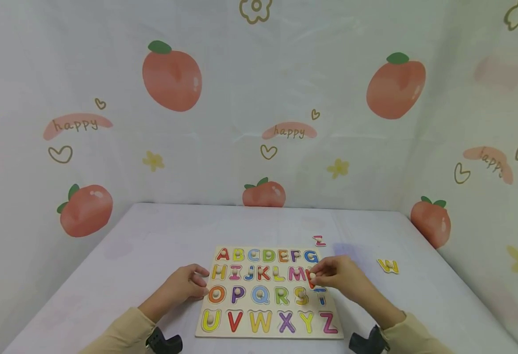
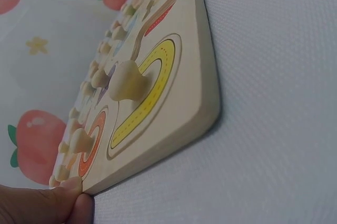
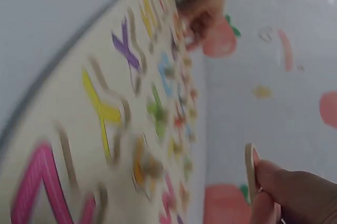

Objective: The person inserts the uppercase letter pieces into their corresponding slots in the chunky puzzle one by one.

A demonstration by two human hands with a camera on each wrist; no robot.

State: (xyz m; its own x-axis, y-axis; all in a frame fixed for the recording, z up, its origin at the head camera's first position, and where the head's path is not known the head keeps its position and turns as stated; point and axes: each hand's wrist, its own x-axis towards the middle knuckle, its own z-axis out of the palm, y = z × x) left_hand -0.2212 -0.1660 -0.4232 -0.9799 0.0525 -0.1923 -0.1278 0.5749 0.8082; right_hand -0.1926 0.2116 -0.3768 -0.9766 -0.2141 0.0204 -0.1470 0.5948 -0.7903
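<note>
A wooden alphabet puzzle board [image 1: 270, 336] lies on the table, with many knobbed letters set in it. At its left edge my left hand [image 1: 186, 284] holds the rim; the thumb [image 2: 66, 191] shows beside the orange O [image 2: 93, 148]. My right hand [image 1: 339, 276] pinches a small red letter piece [image 1: 310, 281] above the board's right side, beside the M. Which letter it is cannot be told, as fingers cover part of it; in the right wrist view only the edge of this piece [image 3: 249, 171] shows. Bottom-row V, W, X, Y and Z have no knobs.
Off the board, a pink-red letter piece [image 1: 319, 241] lies behind the top right corner. A yellow W piece [image 1: 388, 266] lies farther right on the white table [image 1: 161, 231]. A patterned white curtain [image 1: 223, 162] stands behind and at the sides.
</note>
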